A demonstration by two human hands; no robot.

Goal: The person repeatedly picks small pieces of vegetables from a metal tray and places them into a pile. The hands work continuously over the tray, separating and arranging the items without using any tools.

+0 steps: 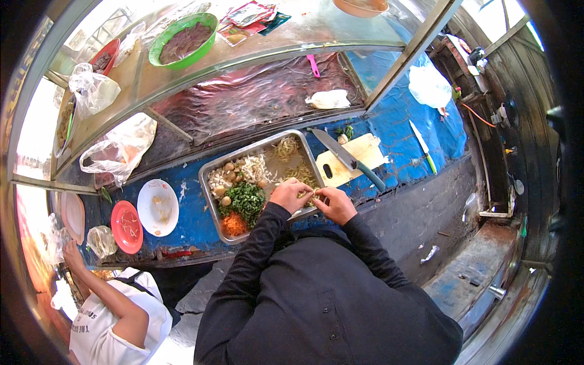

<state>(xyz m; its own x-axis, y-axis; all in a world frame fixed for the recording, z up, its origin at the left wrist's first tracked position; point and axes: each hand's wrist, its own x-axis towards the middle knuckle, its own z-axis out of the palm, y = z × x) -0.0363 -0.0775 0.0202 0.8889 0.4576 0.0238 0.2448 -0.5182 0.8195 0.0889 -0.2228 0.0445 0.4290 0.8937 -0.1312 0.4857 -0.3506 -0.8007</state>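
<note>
Both of my hands meet over the lower right corner of a metal tray (pixel 211 207). My left hand (pixel 290 195) and my right hand (pixel 335 205) pinch a few thin pale-green vegetable strands (pixel 313 195) between their fingertips. More of these shreds (pixel 299 173) lie in the tray just beyond my fingers, with another small heap (pixel 286 148) near its far edge. The tray's left part holds white shreds (pixel 258 169), small round brownish balls (pixel 219 190), chopped green leaves (pixel 244 203) and grated orange carrot (pixel 234 224).
A large knife (pixel 335 148) lies across a cutting board (pixel 372 153) right of the tray; a smaller knife (pixel 422 143) is farther right. A white plate (pixel 157 207) and red plate (pixel 127 226) stand left. Another person (pixel 118 310) is at lower left. A glass-fronted shelf (pixel 292 52) rises behind.
</note>
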